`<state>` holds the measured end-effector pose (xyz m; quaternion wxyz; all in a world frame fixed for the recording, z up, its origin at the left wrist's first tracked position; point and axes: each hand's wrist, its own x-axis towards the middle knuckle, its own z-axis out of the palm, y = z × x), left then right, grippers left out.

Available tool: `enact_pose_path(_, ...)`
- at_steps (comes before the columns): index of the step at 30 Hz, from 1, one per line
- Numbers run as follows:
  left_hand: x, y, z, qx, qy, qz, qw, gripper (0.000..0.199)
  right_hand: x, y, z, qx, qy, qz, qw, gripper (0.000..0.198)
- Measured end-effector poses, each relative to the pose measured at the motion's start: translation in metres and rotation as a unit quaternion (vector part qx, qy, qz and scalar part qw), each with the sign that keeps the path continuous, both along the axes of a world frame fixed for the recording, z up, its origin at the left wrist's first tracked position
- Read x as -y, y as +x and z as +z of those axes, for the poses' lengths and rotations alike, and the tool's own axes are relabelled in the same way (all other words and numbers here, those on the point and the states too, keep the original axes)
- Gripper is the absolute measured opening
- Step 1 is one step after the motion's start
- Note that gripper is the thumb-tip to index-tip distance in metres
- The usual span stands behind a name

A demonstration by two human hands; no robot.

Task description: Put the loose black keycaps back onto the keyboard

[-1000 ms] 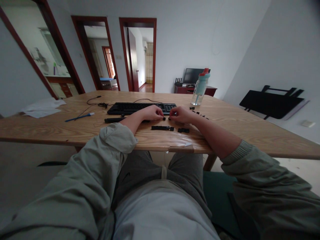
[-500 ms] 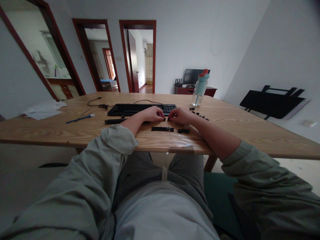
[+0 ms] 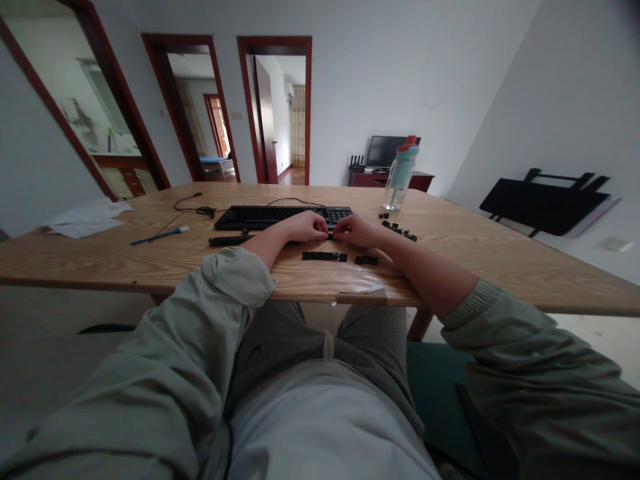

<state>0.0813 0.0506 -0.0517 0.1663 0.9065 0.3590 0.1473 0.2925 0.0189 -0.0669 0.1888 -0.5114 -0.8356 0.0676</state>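
In the head view my left hand (image 3: 309, 228) and my right hand (image 3: 357, 231) meet over the table, just in front of a black keyboard (image 3: 240, 217). The fingers of each are pinched on a small black keycap (image 3: 330, 235), and the fingertips nearly touch. How the two pieces meet is too small to make out. Nearer to me lie a row of black keycaps (image 3: 320, 256) and a short group of keycaps (image 3: 367, 260). More loose keycaps (image 3: 399, 231) lie beyond my right wrist.
A long black piece (image 3: 227, 241) lies by my left forearm. Farther left are a blue-handled brush (image 3: 159, 236), a cable (image 3: 205, 211) and white paper (image 3: 87, 219). A clear bottle with a red lid (image 3: 400, 175) stands at the back right of the wooden table (image 3: 480, 260).
My right hand has moved slightly left, bringing its keycap up to the one at my left fingertips. My left hand has barely moved.
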Motion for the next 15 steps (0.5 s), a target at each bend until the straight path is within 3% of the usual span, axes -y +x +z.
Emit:
enact_pose_path(10,-0.005,-0.004,0.000,0.010,0.008,0.003,1.000,0.036,-0.004,0.016,0.009,-0.007,0.009,-0.009,1.000,0.026)
enact_pose_path(15,-0.008,-0.005,-0.002,0.004,0.003,0.007,1.000,0.033,-0.005,0.044,0.020,0.022,-0.051,-0.030,0.998,0.023)
